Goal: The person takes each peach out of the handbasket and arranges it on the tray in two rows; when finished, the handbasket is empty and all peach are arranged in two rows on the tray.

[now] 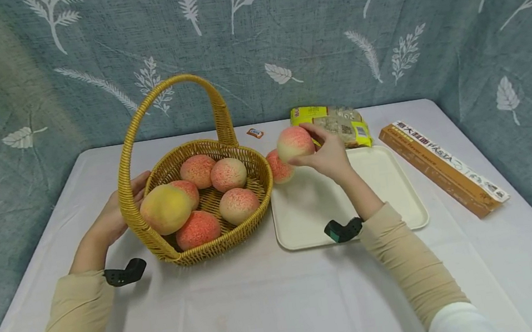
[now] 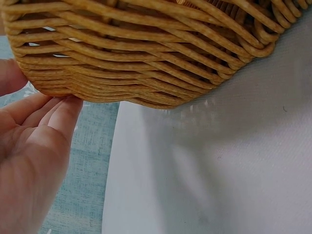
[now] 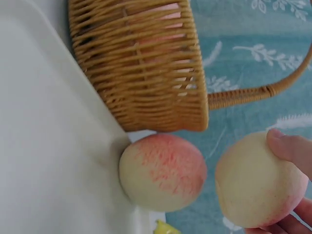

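Note:
My right hand (image 1: 327, 155) holds a pale pink peach (image 1: 295, 143) above the far left corner of the white tray (image 1: 335, 230), with thumb and fingers on opposite sides. Just below it, a second peach (image 3: 163, 171) sits at the tray's corner, close to the wicker basket (image 1: 235, 237). Several peaches (image 1: 238, 205) lie in the basket, along with a larger yellow fruit (image 1: 167, 209) at its left, under the tall handle (image 1: 129, 144). My left hand (image 1: 113, 211) grips the basket's left end; the left wrist view shows thumb and fingers (image 2: 63, 114) against the weave.
A yellow-green bag of grain-like food (image 1: 336, 123) lies behind the tray. To the right is a long brown pasta box (image 1: 440, 168), set at a slant. A small orange packet (image 1: 255, 133) lies behind the basket. A patterned blue-grey cloth (image 1: 251, 50) hangs behind the table.

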Demonstrator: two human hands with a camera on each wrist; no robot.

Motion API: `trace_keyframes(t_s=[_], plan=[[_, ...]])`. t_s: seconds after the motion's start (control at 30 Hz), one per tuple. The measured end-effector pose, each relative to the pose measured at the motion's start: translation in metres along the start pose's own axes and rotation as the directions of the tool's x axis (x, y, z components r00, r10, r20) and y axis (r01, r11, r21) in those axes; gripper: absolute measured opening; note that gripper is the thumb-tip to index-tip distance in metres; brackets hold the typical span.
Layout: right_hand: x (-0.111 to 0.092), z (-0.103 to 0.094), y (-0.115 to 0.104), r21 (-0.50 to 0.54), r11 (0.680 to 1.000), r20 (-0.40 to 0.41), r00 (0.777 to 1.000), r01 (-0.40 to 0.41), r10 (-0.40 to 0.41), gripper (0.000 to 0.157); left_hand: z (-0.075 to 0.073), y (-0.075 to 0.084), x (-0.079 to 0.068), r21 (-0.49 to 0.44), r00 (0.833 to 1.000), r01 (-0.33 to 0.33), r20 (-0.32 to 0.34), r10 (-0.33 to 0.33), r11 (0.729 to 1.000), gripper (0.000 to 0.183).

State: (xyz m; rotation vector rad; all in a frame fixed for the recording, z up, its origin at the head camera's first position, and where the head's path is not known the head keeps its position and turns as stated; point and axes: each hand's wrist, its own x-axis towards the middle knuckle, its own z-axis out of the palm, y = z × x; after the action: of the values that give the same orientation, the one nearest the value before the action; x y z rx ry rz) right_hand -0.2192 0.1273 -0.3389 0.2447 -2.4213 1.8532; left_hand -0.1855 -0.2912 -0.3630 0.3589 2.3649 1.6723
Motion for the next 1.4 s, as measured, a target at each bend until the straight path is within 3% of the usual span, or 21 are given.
trace_keyframes(t_s=[0.2, 0.6, 0.93, 1.4], plan=[[0.002, -0.005, 0.01, -0.02, 0.997, -0.075, 0.994, -0.078, 0.076, 0.075, -0.001, 0.001, 0.001, 0.013, 1.0, 0.011, -0.006, -0.011, 1.0, 0.068], [0.005, -0.01, 0.027, 0.047, 0.979, -0.159, 0.966, -0.198, 0.203, 0.076, -0.001, 0.0, 0.002, 0.0, 1.0, 0.016, -0.01, -0.016, 1.0, 0.068], [0.01, -0.008, 0.042, -0.013, 0.96, -0.177, 0.946, -0.279, 0.272, 0.075, -0.002, 0.0, 0.001, -0.005, 0.999, 0.028, -0.015, -0.028, 1.0, 0.068], [0.01, -0.003, 0.048, -0.051, 0.943, -0.175, 0.933, -0.329, 0.316, 0.076, -0.001, 0.002, 0.002, 0.008, 0.999, 0.046, -0.004, -0.046, 0.999, 0.068]])
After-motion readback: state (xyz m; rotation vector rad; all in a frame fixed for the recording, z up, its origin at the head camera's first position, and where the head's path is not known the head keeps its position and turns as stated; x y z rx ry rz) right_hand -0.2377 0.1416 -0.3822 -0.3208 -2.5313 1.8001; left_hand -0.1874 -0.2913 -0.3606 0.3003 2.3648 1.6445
